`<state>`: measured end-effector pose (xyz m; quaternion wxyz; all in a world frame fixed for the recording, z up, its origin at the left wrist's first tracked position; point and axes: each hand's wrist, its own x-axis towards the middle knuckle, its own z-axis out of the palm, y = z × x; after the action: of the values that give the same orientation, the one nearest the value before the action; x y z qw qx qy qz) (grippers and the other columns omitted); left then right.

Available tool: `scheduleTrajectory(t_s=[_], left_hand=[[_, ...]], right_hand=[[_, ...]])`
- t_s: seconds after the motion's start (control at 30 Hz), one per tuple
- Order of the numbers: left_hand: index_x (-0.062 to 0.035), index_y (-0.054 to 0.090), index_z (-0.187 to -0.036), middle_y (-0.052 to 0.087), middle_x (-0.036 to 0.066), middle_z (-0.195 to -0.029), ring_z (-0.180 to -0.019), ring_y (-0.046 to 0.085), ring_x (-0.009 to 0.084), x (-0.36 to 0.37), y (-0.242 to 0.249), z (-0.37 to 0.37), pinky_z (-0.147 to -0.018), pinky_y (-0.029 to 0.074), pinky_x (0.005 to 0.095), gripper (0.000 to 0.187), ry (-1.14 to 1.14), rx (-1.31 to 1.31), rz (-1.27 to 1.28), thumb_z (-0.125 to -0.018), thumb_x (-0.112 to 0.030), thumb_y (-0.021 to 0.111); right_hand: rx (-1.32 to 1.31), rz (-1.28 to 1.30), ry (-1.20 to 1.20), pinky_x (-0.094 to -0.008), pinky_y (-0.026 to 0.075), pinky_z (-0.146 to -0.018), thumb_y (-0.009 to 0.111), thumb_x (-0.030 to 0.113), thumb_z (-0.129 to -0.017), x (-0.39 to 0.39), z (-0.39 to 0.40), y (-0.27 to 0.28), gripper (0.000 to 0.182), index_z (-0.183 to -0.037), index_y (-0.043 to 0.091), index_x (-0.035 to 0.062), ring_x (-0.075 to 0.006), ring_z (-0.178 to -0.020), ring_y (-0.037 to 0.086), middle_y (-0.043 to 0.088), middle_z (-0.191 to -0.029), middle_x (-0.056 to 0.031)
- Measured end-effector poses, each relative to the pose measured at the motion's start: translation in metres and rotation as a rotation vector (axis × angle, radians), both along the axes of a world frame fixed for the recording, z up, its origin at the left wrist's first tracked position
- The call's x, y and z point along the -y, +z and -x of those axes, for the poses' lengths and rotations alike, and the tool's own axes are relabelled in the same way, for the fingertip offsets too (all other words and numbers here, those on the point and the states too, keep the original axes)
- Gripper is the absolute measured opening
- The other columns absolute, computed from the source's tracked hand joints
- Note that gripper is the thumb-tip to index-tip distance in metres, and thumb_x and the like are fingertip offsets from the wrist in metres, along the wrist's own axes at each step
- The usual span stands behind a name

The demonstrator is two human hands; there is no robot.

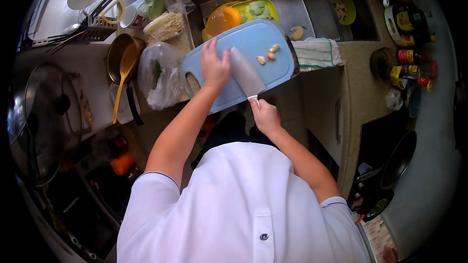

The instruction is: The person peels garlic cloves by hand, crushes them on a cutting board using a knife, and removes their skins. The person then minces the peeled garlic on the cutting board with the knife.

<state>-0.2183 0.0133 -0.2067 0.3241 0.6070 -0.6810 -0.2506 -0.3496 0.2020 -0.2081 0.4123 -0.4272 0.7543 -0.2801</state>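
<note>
Pressing the cleaver [247,74] flat, both hands [215,67] [265,115]; no legible labels.

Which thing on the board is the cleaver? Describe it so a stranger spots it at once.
Find the light blue cutting board hanging over the sink edge. The cleaver lies flat near its middle, handle in the right hand, left hand pressing beside it. Unlike the small pale garlic cloves nearby, it is a broad grey rectangular blade.

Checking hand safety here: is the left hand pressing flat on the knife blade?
Yes, the left hand lies flat over the knife blade on the blue cutting board, while the right hand grips the handle.
</note>
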Motion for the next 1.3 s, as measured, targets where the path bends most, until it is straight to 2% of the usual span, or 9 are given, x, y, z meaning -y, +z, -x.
scheduleTrajectory(t_s=[0.1, 0.4, 0.53, 0.6, 0.73, 0.83, 1.1, 1.2, 1.3], left_hand=[[-0.0046, 0.033, -0.157, 0.025, 0.020, -0.164, -0.153, 0.015, 0.0430, 0.009, -0.018, 0.032, -0.122, 0.009, 0.0615, 0.072, -0.209, 0.387, 0.014, -0.101, -0.047, 0.050], [-0.0059, 0.032, -0.158, 0.021, 0.019, -0.166, -0.155, 0.013, 0.0409, 0.006, -0.026, 0.041, -0.122, 0.007, 0.0615, 0.069, -0.202, 0.574, -0.060, -0.103, -0.045, 0.046], [-0.0049, 0.045, -0.151, 0.031, 0.022, -0.162, -0.152, 0.024, 0.0406, 0.018, -0.019, 0.025, -0.122, 0.017, 0.0556, 0.062, -0.200, 0.521, -0.042, -0.103, -0.044, 0.047], [-0.0019, 0.062, -0.132, 0.055, 0.024, -0.140, -0.133, 0.050, 0.0383, 0.030, -0.007, -0.013, -0.112, 0.038, 0.0455, 0.048, -0.193, -0.114, -0.088, -0.102, -0.039, 0.054], [-0.0007, 0.072, -0.100, 0.067, 0.016, -0.092, -0.085, 0.066, 0.0305, -0.017, 0.042, -0.069, -0.077, 0.052, 0.0396, 0.018, -0.271, 0.039, -0.193, -0.092, -0.016, 0.069], [-0.0028, 0.073, -0.095, 0.066, 0.015, -0.086, -0.081, 0.065, 0.0305, -0.050, 0.049, -0.078, -0.074, 0.052, 0.0401, 0.012, -0.388, 0.146, -0.300, -0.088, -0.012, 0.073], [-0.0037, 0.073, -0.098, 0.066, 0.014, -0.090, -0.081, 0.063, 0.0324, -0.042, 0.010, -0.045, -0.075, 0.052, 0.0416, 0.013, -0.448, 0.033, 0.001, -0.086, -0.010, 0.073], [-0.0025, 0.071, -0.108, 0.066, 0.015, -0.096, -0.087, 0.064, 0.0318, -0.033, 0.016, -0.038, -0.080, 0.053, 0.0409, 0.019, -0.150, -0.131, -0.204, -0.089, -0.009, 0.069], [-0.0017, 0.058, -0.133, 0.059, 0.018, -0.127, -0.120, 0.054, 0.0362, -0.012, 0.011, -0.026, -0.106, 0.041, 0.0455, 0.042, -0.015, 0.022, 0.058, -0.097, -0.024, 0.062]], right_hand=[[-0.009, -0.010, 0.008, -0.0558, 0.048, -0.061, 0.060, 0.043, -0.101, -0.004, -0.004, -0.004, 0.049, -0.076, 0.058, 0.0001, -0.0501, -0.072, 0.062, 0.064, -0.073, -0.0275], [-0.008, -0.046, 0.015, -0.0568, 0.048, -0.061, 0.059, 0.042, -0.101, -0.002, -0.003, -0.004, 0.049, -0.075, 0.058, 0.0004, -0.0505, -0.071, 0.062, 0.063, -0.072, -0.0278], [-0.145, 0.087, -0.035, -0.0559, 0.048, -0.059, 0.059, 0.041, -0.101, -0.002, 0.002, -0.006, 0.046, -0.077, 0.057, 0.0023, -0.0486, -0.070, 0.063, 0.065, -0.072, -0.0248], [-0.239, 0.152, -0.078, -0.0555, 0.048, -0.059, 0.059, 0.040, -0.101, -0.004, 0.006, -0.005, 0.044, -0.078, 0.056, 0.0032, -0.0478, -0.069, 0.063, 0.065, -0.072, -0.0235], [-0.288, 0.200, 0.002, -0.0549, 0.049, -0.058, 0.060, 0.040, -0.101, 0.001, 0.008, 0.009, 0.042, -0.079, 0.053, 0.0046, -0.0456, -0.065, 0.062, 0.064, -0.070, -0.0207], [-0.292, 0.172, 0.117, -0.0557, 0.050, -0.059, 0.059, 0.040, -0.101, -0.002, 0.006, 0.007, 0.041, -0.080, 0.055, 0.0043, -0.0461, -0.067, 0.063, 0.065, -0.072, -0.0211], [-0.271, 0.111, -0.057, -0.0559, 0.047, -0.058, 0.059, 0.043, -0.101, 0.005, 0.028, 0.011, 0.047, -0.076, 0.056, 0.0042, -0.0492, -0.068, 0.062, 0.063, -0.070, -0.0245], [-0.063, 0.089, 0.026, -0.0555, 0.046, -0.058, 0.061, 0.044, -0.100, -0.002, 0.010, 0.017, 0.049, -0.076, 0.056, 0.0022, -0.0492, -0.070, 0.062, 0.063, -0.070, -0.0257], [-0.013, 0.006, 0.108, -0.0559, 0.047, -0.061, 0.060, 0.043, -0.101, -0.003, -0.003, 0.015, 0.049, -0.077, 0.057, 0.0005, -0.0503, -0.072, 0.062, 0.063, -0.072, -0.0275]])
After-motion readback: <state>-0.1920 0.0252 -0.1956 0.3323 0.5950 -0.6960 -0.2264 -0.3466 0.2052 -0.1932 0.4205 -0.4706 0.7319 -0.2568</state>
